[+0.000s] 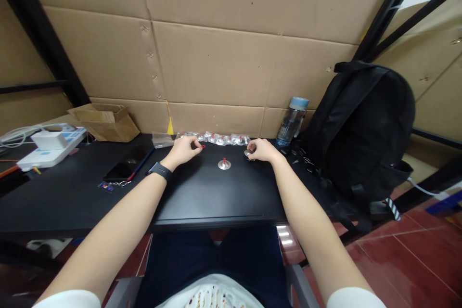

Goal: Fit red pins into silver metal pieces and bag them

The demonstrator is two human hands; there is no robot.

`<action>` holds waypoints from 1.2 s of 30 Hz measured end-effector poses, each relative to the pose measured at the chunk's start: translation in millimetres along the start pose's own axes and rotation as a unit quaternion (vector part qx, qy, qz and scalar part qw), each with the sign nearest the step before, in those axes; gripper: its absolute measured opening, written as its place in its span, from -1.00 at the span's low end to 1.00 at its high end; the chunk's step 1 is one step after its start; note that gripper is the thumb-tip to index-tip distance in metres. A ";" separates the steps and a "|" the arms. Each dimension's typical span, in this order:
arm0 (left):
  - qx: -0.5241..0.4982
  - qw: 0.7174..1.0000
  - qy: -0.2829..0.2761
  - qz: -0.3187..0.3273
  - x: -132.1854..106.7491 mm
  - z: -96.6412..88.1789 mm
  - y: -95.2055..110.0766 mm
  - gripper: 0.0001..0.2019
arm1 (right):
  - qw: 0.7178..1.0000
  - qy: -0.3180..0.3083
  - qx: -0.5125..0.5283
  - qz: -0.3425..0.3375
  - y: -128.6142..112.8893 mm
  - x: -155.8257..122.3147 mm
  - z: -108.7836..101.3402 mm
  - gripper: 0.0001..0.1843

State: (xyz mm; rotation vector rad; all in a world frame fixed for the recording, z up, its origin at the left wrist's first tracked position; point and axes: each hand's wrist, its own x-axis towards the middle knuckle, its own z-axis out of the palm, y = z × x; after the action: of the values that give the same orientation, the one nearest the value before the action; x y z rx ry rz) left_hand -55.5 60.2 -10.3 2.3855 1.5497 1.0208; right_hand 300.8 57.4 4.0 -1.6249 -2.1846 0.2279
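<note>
My left hand (185, 150) is closed in a pinch on a small red loop (203, 146), which pokes out past the fingertips just above the black table. Over to the right, my right hand (263, 149) grips the edge of a small shiny metal cymbal (248, 154), partly covered by the fingers. Between the hands, a second round metal cymbal (224, 165) lies flat on the table with a red loop standing up from its centre. Behind it, several clear plastic packets (221, 140) with similar metal and red pieces line the cardboard wall.
On the left are a phone (124, 163) with a keychain, a white power strip (54, 151) and an open brown cardboard box (108, 122). A water bottle (290, 122) and a black backpack (364, 134) stand on the right. The cardboard wall (216, 67) closes off the back.
</note>
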 end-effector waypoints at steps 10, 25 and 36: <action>-0.098 0.993 0.029 0.059 -5.3 8.5 34.9 -0.87 | 0.948 0.070 0.294 -0.103 -48.2 -3.1 16.9 -0.64; -0.165 0.978 0.092 0.092 -10.8 22.5 63.6 -0.89 | 0.901 0.132 0.364 -0.197 -101.4 -18.0 35.8 -0.64; -0.074 0.986 0.117 0.092 -16.0 15.6 70.3 -0.95 | 0.898 0.111 0.387 -0.179 -99.7 -16.0 41.0 -0.67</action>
State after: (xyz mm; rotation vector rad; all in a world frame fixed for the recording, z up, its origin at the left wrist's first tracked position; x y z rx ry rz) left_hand 3.6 17.6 1.1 2.4115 1.2804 1.4464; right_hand 200.2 16.0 -0.2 -0.7534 -1.8142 0.6637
